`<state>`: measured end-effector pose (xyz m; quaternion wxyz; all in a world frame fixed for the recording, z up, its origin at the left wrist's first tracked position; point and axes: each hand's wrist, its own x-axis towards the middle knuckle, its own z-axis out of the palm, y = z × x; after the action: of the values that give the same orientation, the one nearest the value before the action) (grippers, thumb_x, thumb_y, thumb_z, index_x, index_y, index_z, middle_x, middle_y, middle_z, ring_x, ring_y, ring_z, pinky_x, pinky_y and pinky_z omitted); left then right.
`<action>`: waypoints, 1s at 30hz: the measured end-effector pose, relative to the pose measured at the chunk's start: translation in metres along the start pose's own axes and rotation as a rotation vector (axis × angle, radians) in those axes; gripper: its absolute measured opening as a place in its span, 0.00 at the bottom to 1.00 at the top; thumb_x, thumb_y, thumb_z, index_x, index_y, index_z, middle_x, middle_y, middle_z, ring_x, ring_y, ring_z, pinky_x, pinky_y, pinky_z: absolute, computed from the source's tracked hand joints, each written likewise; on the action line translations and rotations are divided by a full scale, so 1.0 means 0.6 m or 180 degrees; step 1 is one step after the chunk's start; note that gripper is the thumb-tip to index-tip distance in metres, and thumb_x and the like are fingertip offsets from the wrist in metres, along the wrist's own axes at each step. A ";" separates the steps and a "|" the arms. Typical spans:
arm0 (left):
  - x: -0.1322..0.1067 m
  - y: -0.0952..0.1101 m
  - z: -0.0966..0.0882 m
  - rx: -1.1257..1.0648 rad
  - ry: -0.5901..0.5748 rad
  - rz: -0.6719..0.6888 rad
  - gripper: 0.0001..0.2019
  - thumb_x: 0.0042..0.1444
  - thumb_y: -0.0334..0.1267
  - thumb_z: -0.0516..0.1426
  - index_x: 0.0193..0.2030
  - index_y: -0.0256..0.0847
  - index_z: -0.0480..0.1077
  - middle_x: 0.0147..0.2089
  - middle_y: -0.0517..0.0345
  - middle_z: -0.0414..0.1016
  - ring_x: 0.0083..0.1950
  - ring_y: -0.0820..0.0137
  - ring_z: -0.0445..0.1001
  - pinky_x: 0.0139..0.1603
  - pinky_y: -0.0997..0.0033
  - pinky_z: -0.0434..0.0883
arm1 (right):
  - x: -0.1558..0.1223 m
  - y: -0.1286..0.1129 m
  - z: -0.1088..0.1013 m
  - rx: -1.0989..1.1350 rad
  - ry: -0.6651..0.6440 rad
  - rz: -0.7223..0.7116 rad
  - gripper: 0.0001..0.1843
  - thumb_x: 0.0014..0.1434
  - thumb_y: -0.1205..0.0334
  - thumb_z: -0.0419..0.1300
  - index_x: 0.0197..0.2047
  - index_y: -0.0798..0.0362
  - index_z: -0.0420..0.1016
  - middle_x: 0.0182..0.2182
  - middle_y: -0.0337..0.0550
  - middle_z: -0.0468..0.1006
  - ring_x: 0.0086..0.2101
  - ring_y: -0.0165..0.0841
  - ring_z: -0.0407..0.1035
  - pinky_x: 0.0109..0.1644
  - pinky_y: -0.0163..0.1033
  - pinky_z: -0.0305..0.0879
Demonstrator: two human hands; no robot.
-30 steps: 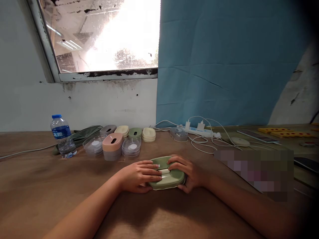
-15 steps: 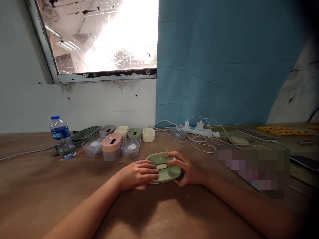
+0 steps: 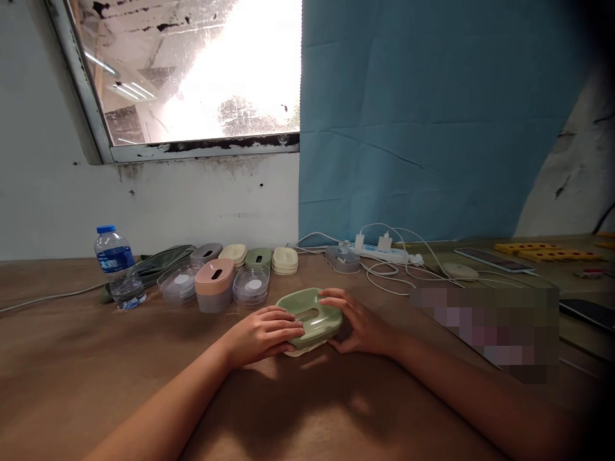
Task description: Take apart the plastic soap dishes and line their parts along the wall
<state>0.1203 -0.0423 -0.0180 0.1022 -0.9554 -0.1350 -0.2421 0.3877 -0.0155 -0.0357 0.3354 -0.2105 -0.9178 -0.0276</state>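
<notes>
A green oval plastic lid point(image 3: 317, 328) with a long slot in its middle is held between my two hands above the brown table. Beneath its near edge shows a cream rim point(image 3: 302, 351). My left hand point(image 3: 262, 334) grips the left end, fingers lying over the top. Gripping the right end, my right hand point(image 3: 358, 322) has fingers on the upper rim and the thumb low at the side. The lid tilts, its left near side lower. Its underside is mostly hidden.
Behind stand a pink-and-grey box point(image 3: 214, 287), clear plastic trays point(image 3: 251, 285), a green slotted lid point(image 3: 258, 257) and cream trays point(image 3: 285, 261). A water bottle point(image 3: 116, 269) is at left. A grey part point(image 3: 343, 258), power strip point(image 3: 384, 254), cables and a phone point(image 3: 494, 260) lie right.
The green lid has shifted slightly left and tilted, with more of the cream rim showing below it. The slot, cream-filled before, now looks darker. Both hands keep their grip.
</notes>
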 end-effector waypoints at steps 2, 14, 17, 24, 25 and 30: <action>0.000 0.002 -0.007 0.0020 0.0068 0.0042 0.16 0.60 0.39 0.49 0.54 0.41 0.62 0.48 0.53 0.74 0.53 0.68 0.68 0.56 0.65 0.64 | 0.000 0.001 0.003 -0.0094 0.0193 -0.0044 0.40 0.43 0.63 0.64 0.56 0.49 0.49 0.54 0.53 0.58 0.54 0.43 0.55 0.54 0.49 0.58; 0.057 -0.092 -0.045 0.0382 0.0309 -0.0851 0.15 0.58 0.41 0.50 0.50 0.41 0.68 0.48 0.54 0.74 0.50 0.66 0.70 0.55 0.60 0.64 | -0.006 -0.001 0.013 0.0000 0.0077 0.0934 0.44 0.45 0.61 0.62 0.61 0.54 0.44 0.53 0.54 0.61 0.53 0.44 0.57 0.55 0.51 0.56; 0.082 -0.148 -0.038 0.0601 0.0280 -0.1713 0.16 0.57 0.42 0.50 0.49 0.41 0.68 0.48 0.53 0.74 0.50 0.65 0.70 0.53 0.63 0.64 | 0.000 -0.006 0.006 0.0121 -0.0325 0.0516 0.24 0.47 0.68 0.59 0.50 0.51 0.63 0.49 0.47 0.67 0.51 0.39 0.60 0.55 0.46 0.57; 0.111 -0.242 -0.009 0.0771 -0.0217 -0.3142 0.15 0.51 0.38 0.55 0.45 0.37 0.72 0.45 0.47 0.75 0.47 0.60 0.71 0.44 0.68 0.65 | 0.003 -0.005 0.005 0.0100 -0.0578 0.0311 0.15 0.48 0.71 0.57 0.42 0.53 0.70 0.39 0.46 0.73 0.43 0.37 0.66 0.50 0.44 0.61; 0.110 -0.249 -0.004 0.0777 -0.0243 -0.3197 0.14 0.51 0.38 0.55 0.44 0.37 0.72 0.45 0.47 0.75 0.47 0.60 0.71 0.44 0.68 0.65 | 0.003 -0.004 0.005 0.0084 -0.0588 0.0318 0.15 0.48 0.71 0.57 0.42 0.53 0.70 0.39 0.46 0.73 0.43 0.37 0.66 0.50 0.44 0.61; 0.102 -0.268 0.011 0.0805 -0.0367 -0.3428 0.10 0.47 0.37 0.57 0.37 0.38 0.74 0.41 0.46 0.76 0.44 0.59 0.72 0.41 0.68 0.66 | 0.003 -0.005 0.004 0.0027 -0.0599 0.0345 0.15 0.48 0.71 0.57 0.41 0.54 0.70 0.39 0.46 0.73 0.42 0.37 0.66 0.49 0.44 0.61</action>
<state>0.1254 0.1236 0.0272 0.0703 -0.7434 -0.6376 -0.1894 0.3841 -0.0170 -0.0363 0.2496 -0.2601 -0.9326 0.0144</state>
